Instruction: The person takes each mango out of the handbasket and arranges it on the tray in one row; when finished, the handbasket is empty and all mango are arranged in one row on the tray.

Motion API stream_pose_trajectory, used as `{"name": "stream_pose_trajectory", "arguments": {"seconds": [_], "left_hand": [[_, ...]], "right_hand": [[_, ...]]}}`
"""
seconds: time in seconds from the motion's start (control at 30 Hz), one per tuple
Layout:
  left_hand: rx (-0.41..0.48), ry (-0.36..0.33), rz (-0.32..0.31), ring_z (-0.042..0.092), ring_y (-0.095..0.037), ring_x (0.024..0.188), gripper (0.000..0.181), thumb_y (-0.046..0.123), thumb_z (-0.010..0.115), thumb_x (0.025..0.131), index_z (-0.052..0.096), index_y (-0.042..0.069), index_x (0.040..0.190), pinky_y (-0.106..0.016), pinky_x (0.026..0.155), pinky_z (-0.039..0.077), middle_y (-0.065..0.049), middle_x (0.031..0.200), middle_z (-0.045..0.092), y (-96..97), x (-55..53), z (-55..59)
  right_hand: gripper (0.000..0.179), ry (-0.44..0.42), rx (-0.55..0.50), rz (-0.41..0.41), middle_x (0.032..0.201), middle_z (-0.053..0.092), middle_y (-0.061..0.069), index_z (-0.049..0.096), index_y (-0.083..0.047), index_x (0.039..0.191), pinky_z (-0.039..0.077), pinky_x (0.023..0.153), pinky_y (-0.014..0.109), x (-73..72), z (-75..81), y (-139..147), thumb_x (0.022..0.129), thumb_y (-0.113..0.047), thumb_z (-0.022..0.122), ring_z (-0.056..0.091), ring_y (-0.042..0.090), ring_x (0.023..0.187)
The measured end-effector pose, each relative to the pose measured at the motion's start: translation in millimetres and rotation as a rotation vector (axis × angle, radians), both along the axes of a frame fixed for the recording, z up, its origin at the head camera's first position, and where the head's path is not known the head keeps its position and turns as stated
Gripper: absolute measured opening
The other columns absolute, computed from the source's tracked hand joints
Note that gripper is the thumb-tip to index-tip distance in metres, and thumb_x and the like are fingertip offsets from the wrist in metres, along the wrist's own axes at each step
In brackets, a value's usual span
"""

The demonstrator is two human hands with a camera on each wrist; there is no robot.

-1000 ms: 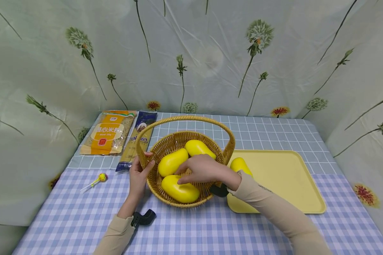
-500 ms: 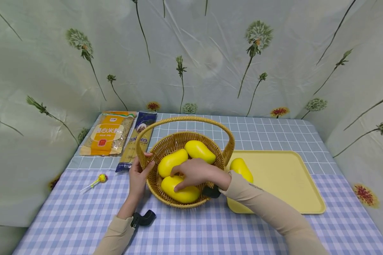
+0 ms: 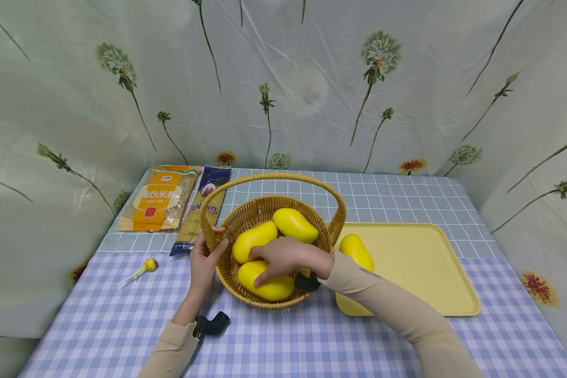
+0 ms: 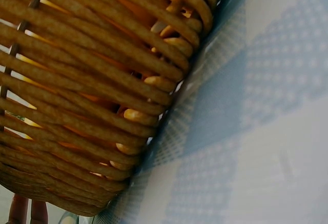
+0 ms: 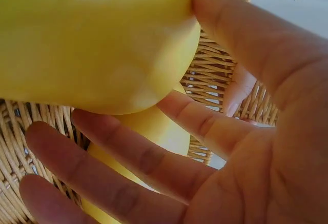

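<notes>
Tablecloth [image 3: 283, 346]: blue-and-white check; may ruck under the basket if the load is dragged.
Near mango [image 3: 274, 289]: lies at the front of the basket, beneath the right hand; its smooth, rounded surface may slip if held off-centre.
Right hand [image 3: 283, 257]: thumb and fingers spread wide about the near mango, thumb on its front, fingertips behind; firmness of hold cannot be told.
Wrist camera [image 3: 307, 282]: sits at the basket's right front; may catch the rim if the arm swings low.
Left hand [image 3: 207, 262]: fingers curled round the basket's left side at the handle base; slackening here may let the basket tip or slide.
Middle mango [image 3: 255, 240]: just behind the near mango; may roll if the fingertips nudge it.
Basket [image 3: 260, 210]: upright, three mangoes inside; a sideways pull may shift it.
Handle [image 3: 274, 176]: arches overhead; may obstruct a high, steep lift.
Tray mango [image 3: 356, 252]: on the left part of the tray [image 3: 416, 268], near the basket; may be knocked by the right sleeve.
Far mango [image 3: 295, 226]: at the basket's back right; may roll if the basket tilts.
Backdrop [image 3: 312, 84]: dandelion-print cloth; no apparent hazard.
</notes>
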State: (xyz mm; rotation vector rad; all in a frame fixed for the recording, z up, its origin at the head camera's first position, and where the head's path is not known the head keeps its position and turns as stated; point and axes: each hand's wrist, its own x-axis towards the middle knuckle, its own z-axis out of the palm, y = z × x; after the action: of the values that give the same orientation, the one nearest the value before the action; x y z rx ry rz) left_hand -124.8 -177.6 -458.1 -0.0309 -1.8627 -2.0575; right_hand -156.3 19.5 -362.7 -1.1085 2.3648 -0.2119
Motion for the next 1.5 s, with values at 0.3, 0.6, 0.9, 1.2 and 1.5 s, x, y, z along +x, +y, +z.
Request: {"name": "stream_pose_trajectory", "arguments": {"seconds": [0.3, 0.6, 0.9, 1.2, 1.5], "left_hand": [[-0.005, 0.018, -0.005, 0.05, -0.02, 0.115, 0.03, -0.002, 0.062, 0.09, 0.051, -0.009, 0.117, -0.026, 0.094, 0.041, -0.016, 0.116, 0.057, -0.3, -0.6, -0.7], [-0.012, 0.011, -0.001, 0.05, -0.02, 0.114, 0.029, -0.003, 0.061, 0.09, 0.051, -0.009, 0.117, -0.025, 0.093, 0.041, -0.021, 0.117, 0.056, 0.0, -0.5, -0.2], [-0.014, -0.008, 0.001, 0.049, -0.02, 0.115, 0.03, 0.0, 0.061, 0.09, 0.052, -0.008, 0.118, -0.025, 0.095, 0.04, -0.02, 0.119, 0.055, -0.2, -0.1, 0.8], [-0.013, -0.001, -0.002, 0.049, -0.02, 0.115, 0.03, -0.001, 0.061, 0.091, 0.051, -0.009, 0.118, -0.025, 0.095, 0.039, -0.021, 0.12, 0.055, -0.2, 0.3, 1.5], [-0.018, 0.01, -0.009, 0.049, -0.02, 0.116, 0.03, 0.0, 0.061, 0.091, 0.051, -0.009, 0.118, -0.025, 0.096, 0.039, -0.021, 0.12, 0.055, -0.7, 0.3, 0.3]], "right_hand": [[0.058, -0.083, -0.009, 0.001, 0.105, 0.062, -0.001, 0.056, -0.018, 0.126, 0.042, 0.08, 0.027, -1.9, -4.2, -3.5, 0.08, -0.048, 0.073, 0.054, 0.008, 0.087], [0.061, -0.101, 0.008, -0.006, 0.11, 0.062, 0.001, 0.054, -0.017, 0.129, 0.042, 0.084, 0.027, -3.7, -4.8, -3.4, 0.079, -0.047, 0.074, 0.054, 0.009, 0.09], [0.061, -0.127, -0.003, -0.021, 0.113, 0.061, 0.0, 0.053, -0.019, 0.13, 0.041, 0.085, 0.027, -8.0, -2.6, 2.5, 0.079, -0.043, 0.076, 0.053, 0.009, 0.092], [0.059, -0.149, 0.013, -0.017, 0.108, 0.06, -0.001, 0.05, -0.023, 0.126, 0.041, 0.083, 0.028, -10.7, -1.5, 8.2, 0.077, -0.041, 0.078, 0.053, 0.01, 0.089], [0.061, -0.191, 0.048, -0.034, 0.104, 0.06, 0.0, 0.044, -0.022, 0.128, 0.042, 0.082, 0.027, -13.3, -3.2, 13.5, 0.08, -0.04, 0.076, 0.053, 0.011, 0.086]]}}
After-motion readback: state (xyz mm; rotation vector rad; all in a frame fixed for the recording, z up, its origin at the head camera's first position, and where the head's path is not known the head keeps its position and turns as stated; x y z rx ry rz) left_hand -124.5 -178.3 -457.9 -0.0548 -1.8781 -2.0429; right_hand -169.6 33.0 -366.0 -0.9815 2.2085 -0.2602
